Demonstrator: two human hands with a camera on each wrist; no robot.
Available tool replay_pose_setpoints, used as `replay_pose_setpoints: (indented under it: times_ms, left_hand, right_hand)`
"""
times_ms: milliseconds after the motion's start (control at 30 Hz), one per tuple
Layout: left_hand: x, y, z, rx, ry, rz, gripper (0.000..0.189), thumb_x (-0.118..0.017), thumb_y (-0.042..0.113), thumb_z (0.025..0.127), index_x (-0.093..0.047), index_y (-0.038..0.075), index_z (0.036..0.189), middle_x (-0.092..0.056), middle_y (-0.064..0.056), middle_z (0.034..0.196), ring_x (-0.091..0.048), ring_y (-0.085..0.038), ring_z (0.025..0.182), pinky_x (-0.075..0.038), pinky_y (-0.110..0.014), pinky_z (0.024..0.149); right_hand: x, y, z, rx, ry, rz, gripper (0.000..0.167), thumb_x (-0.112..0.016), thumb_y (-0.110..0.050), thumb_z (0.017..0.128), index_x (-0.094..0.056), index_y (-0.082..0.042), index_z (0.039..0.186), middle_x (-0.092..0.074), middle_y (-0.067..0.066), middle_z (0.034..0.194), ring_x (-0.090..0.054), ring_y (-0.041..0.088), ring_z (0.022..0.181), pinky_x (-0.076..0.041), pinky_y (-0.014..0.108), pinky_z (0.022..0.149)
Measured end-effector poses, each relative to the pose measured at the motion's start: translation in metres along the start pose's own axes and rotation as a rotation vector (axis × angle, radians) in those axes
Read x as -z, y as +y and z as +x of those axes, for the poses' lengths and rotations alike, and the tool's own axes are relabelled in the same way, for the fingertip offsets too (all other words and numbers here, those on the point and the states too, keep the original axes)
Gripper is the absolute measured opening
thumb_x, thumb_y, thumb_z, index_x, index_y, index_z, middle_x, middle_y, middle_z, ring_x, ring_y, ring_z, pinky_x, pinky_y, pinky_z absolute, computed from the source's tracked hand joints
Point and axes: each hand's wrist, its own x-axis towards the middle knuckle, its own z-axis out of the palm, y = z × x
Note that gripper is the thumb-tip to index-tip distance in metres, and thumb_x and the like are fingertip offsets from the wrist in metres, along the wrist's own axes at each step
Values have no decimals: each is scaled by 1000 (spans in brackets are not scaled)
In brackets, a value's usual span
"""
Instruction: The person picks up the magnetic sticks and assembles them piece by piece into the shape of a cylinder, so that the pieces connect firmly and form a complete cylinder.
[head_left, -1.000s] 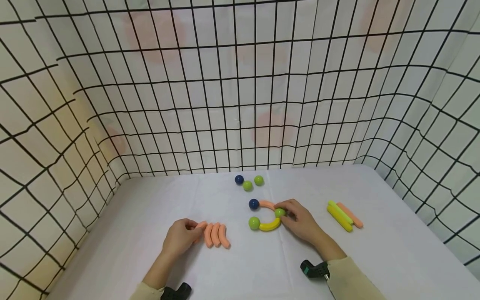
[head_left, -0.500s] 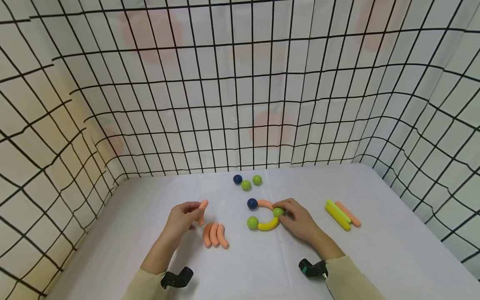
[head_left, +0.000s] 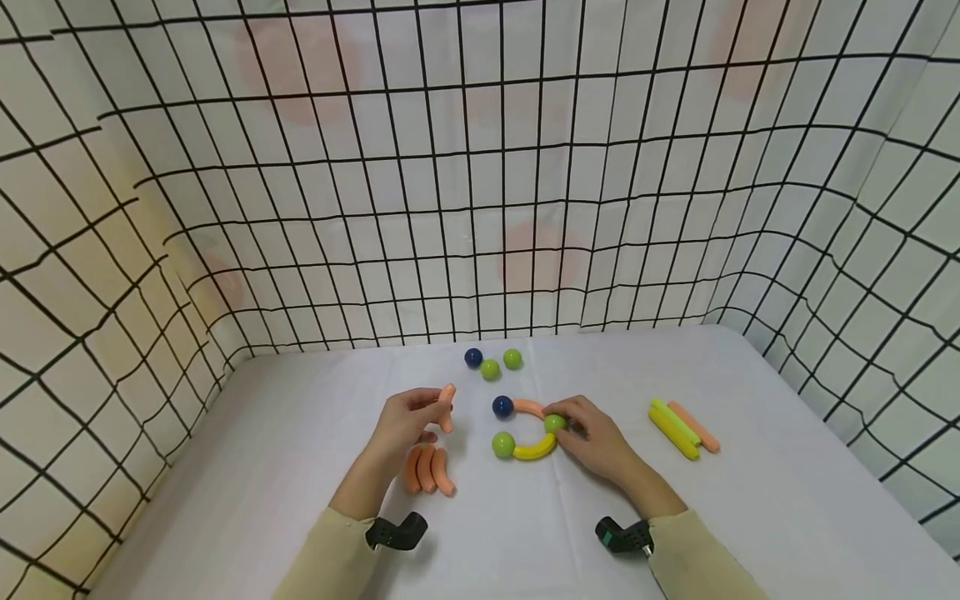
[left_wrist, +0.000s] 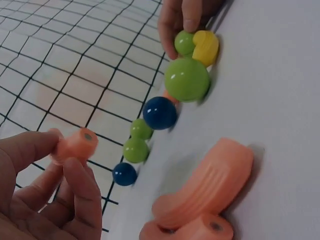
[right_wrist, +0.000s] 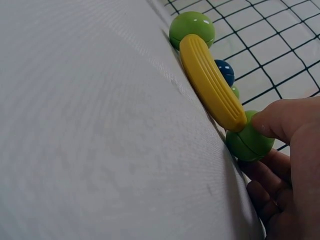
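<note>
My left hand (head_left: 408, 425) pinches a curved orange magnetic stick (head_left: 447, 408) between thumb and fingers, raised off the table. In the left wrist view the dark round inset in that stick's end faces the camera. My right hand (head_left: 596, 437) grips a green ball (right_wrist: 247, 142), thumb on one side and fingers on the other. A curved yellow stick (right_wrist: 210, 82) joins this ball to another green ball (head_left: 503, 444). Behind it, a second curved orange stick (head_left: 528, 407) runs from a navy ball (head_left: 502, 407) toward the gripped ball; my right fingers hide its far end.
Three curved orange sticks (head_left: 426, 469) lie side by side below my left hand. At the back are a navy ball (head_left: 473, 357) and two green balls (head_left: 512, 358). Straight sticks in yellow, lime and orange (head_left: 693, 427) lie at right. A black-lined grid wall (head_left: 525, 208) encloses the white table (head_left: 517, 533).
My left hand has lifted one curved orange stick from beside the others and carried it up and to the right. My right hand stays on the green ball.
</note>
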Motion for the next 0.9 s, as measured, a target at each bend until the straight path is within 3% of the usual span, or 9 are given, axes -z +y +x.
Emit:
replay_pose_setpoints:
  times_ms: [200,400,567,733,900]
  left_hand:
    - [-16,1,8,-31,-36,-7,38,-71,20,93,-62,14,129,-69,-10,107,-66,-17,79,-55,-26,67]
    - [-33,-1,12,-54,-59,-50,41,-71,20,93,-58,15,132,-68,-7,100,-68,-13,75,-56,-26,65]
    - [-43,-14,16,-90,-95,-59,40,-70,17,94,-57,11,131,-65,-5,93,-69,-12,73,-58,-27,63]
    - [-48,-21,18,-118,-106,-13,38,-72,17,92,-58,10,127,-62,-5,89,-70,-13,72,-60,-31,63]
    - [-51,-23,19,-114,-96,38,37,-72,17,92,-58,8,125,-60,-7,89,-68,-13,70,-61,-33,63]
  right_hand:
    - [2,-2,0,1,2,4,30,-66,-13,94,-68,-24,122,-61,-5,117,-54,13,99,-49,32,89]
    - [0,0,0,4,11,-4,30,-66,-14,95,-67,-26,122,-61,-6,117,-54,12,99,-48,30,89]
    - [-2,2,0,17,12,-10,30,-66,-15,94,-67,-27,122,-61,-6,117,-54,11,99,-49,30,89]
    - [0,0,0,25,22,-9,29,-67,-15,94,-68,-26,121,-61,-5,118,-55,12,100,-49,31,89]
    - [0,-7,0,22,45,1,28,-69,-18,93,-69,-23,120,-60,-1,124,-56,17,108,-49,40,93]
